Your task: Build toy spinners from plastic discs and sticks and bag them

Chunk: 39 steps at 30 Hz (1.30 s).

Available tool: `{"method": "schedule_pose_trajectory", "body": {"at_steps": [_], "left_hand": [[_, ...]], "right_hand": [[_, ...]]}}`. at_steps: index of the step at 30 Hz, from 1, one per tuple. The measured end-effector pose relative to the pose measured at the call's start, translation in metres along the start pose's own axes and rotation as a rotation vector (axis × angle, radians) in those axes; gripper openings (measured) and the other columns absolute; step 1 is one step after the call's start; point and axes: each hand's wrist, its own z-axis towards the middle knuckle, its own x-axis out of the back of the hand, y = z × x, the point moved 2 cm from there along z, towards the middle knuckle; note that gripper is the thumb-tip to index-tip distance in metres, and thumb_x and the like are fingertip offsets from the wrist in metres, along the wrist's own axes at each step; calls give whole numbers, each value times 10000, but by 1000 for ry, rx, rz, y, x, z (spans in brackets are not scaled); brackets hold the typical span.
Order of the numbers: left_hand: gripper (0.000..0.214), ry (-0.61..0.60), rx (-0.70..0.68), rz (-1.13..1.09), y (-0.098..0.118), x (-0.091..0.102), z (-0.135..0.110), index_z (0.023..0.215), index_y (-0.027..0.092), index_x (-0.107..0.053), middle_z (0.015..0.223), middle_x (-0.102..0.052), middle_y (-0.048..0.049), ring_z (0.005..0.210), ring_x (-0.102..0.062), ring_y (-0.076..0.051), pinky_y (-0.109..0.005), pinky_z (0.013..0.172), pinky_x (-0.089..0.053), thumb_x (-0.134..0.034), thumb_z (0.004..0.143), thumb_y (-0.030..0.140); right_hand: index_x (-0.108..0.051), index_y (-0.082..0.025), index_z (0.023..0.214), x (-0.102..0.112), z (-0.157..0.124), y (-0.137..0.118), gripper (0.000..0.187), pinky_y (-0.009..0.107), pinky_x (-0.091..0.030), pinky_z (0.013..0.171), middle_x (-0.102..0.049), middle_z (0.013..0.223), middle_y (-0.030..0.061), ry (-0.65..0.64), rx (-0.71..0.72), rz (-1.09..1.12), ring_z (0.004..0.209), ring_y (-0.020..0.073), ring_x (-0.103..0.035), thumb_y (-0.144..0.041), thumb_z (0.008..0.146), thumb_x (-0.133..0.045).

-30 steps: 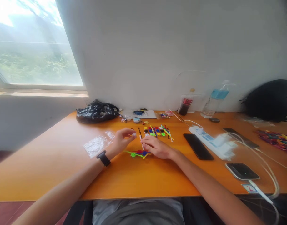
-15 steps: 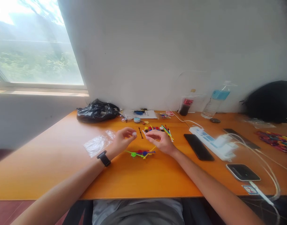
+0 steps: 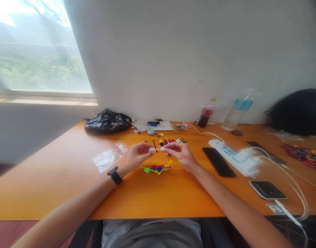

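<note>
Stretching across the scene, the orange-brown table [image 3: 57, 193] carries everything here. At its far right sits a black bag [image 3: 294, 112]; at the far left lies a crumpled black plastic bag [image 3: 107, 122]. A white power strip [image 3: 230, 155] runs along the right side.

Over the middle, the left hand [image 3: 138, 155] and right hand [image 3: 182, 155] face each other, slightly apart, thumbs and fingers closed in a pinch. A dark phone [image 3: 218, 162] lies between the right hand and the power strip. Just to the near side of the hands rests a coloured assembly [image 3: 160, 169] in green, red, blue and yellow.

A thin white rod [image 3: 157, 149] spans the gap, its right end gripped by the right fingertips. At its left end, the left fingertips grip a small white disc [image 3: 151, 150]; whether the two are joined, I cannot tell.
</note>
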Motion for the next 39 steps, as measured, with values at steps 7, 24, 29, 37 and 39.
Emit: {"method": "schedule_pose_trajectory", "body": {"at_steps": [7, 24, 29, 37, 39], "left_hand": [[364, -112, -21, -55, 12, -6, -6, 1035, 149, -751, 1046, -774, -118, 944, -742, -242, -396, 909, -635, -858, 805, 411], [208, -100, -236, 231, 28, -8, -15, 1004, 189, -766, 948, -771, -77, 852, -723, -202, -323, 813, -596, -711, 934, 377], [172, -88, -291, 351, 24, -9, -16, 1032, 214, -767, 992, -782, -76, 888, -724, -214, -332, 833, -580, -695, 942, 342], [124, -59, -302, 406, 23, -7, -16, 1001, 216, -767, 964, -783, -66, 848, -726, -210, -315, 791, -570, -720, 919, 296], [107, -58, -285, 408, 23, -7, -16, 962, 213, -769, 928, -783, -59, 821, -725, -205, -307, 772, -568, -738, 901, 296]], "right_hand": [[-821, -197, 1000, -6, -9, -10, 264, 290, -565, 707, -727, 812, 36, -183, 67, -62, 709, 145, -653, -431, 888, -772], [-738, -240, 1025, -20, -30, -16, 202, 365, -557, 806, -759, 970, 64, -160, 454, -585, 849, 218, -690, -368, 1040, -582], [-723, -236, 989, -19, -29, -14, 224, 340, -518, 714, -730, 899, 56, -196, 427, -643, 752, 200, -630, -376, 1048, -559], [-711, -231, 979, -20, -31, -15, 213, 331, -494, 697, -719, 902, 53, -184, 410, -636, 743, 192, -607, -371, 1046, -565], [-705, -229, 974, -20, -30, -14, 215, 330, -489, 691, -718, 900, 54, -183, 406, -636, 733, 190, -597, -376, 1046, -566]]}}
